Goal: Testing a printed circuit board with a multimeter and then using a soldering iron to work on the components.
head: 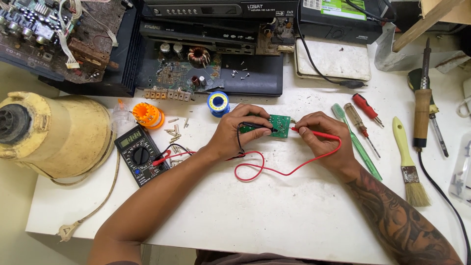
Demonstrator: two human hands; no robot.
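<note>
A small green circuit board [280, 123] lies on the white table [255, 211], slightly above the middle. My left hand [235, 135] grips the black meter probe [262, 128], whose tip rests on the board. From the right, my right hand [319, 135] holds the red probe [314, 131] and touches its tip to the board's right edge. Red and black leads [265, 169] loop across the table to a dark digital multimeter [141, 154] on the left.
At far left stands a cream appliance housing [54, 132] with cord and plug. An orange spool [147, 115], a blue solder reel [218, 103] and loose screws lie nearby. Opened electronics fill the back. On the right are screwdrivers [365, 115], a green toothbrush, a paintbrush [407, 162] and a soldering iron [422, 115].
</note>
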